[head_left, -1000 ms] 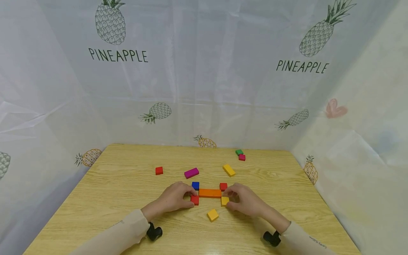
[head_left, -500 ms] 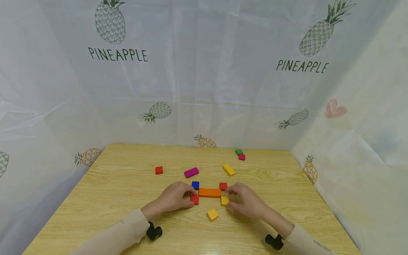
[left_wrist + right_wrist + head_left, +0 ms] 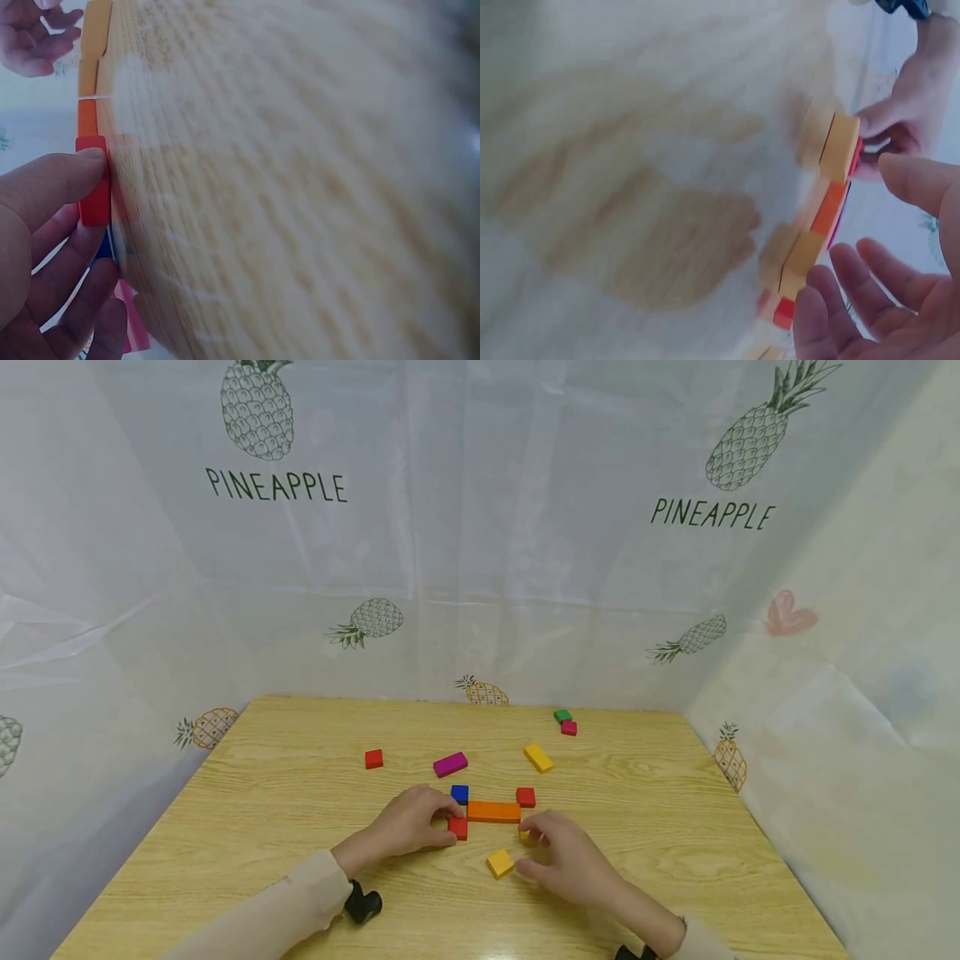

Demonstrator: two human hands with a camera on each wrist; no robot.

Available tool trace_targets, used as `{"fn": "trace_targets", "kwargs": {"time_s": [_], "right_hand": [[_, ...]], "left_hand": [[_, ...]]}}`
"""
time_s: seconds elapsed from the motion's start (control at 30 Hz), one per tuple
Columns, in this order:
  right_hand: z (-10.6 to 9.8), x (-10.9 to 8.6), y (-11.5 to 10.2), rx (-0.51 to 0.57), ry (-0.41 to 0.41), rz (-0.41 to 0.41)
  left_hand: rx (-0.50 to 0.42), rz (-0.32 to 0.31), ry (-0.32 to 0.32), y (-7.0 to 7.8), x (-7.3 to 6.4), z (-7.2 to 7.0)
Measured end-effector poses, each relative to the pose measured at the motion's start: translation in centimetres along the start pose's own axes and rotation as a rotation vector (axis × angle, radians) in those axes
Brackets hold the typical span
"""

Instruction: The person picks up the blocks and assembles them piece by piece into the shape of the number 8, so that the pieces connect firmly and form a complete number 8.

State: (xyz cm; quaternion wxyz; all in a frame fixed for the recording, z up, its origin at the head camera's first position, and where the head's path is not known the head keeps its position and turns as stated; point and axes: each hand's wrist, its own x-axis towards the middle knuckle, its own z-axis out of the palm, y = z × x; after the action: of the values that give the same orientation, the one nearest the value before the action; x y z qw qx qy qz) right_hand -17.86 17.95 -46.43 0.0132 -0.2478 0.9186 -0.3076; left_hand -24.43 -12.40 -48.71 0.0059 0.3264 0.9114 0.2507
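My left hand pinches a red block between thumb and fingers, at the near left end of a long orange block. In the left wrist view the thumb presses the red block's near face. A blue block lies just beyond it. My right hand has thumb and fingers spread apart, holding nothing. Its fingers partly hide a yellow block at the orange block's right end. The thumb tip is right beside a loose yellow block. Another red block sits at the far right corner.
Farther back on the wooden table lie a red block, a purple block and a long yellow block. A green block and a pink block stand near the back edge, before a pineapple-printed curtain.
My right hand has let go of the yellow block at the orange block's right end and moved nearer, toward the loose yellow block. The left hand stays on the red block.
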Motion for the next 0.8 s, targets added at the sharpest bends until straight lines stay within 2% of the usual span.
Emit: {"fn": "trace_targets", "kwargs": {"time_s": [0.33,0.53,0.8], "right_hand": [[1.7,-0.5,-1.0,0.017,-0.029,0.108],[2.1,-0.5,-1.5,0.008,-0.036,0.094],[2.6,-0.4,-2.0,-0.061,-0.037,0.1]], "left_hand": [[0.0,0.003,0.0,0.0,0.1,0.1],[-0.009,0.001,0.0,0.0,0.0,0.0],[-0.009,-0.009,0.0,0.1,0.0,0.0]]}}
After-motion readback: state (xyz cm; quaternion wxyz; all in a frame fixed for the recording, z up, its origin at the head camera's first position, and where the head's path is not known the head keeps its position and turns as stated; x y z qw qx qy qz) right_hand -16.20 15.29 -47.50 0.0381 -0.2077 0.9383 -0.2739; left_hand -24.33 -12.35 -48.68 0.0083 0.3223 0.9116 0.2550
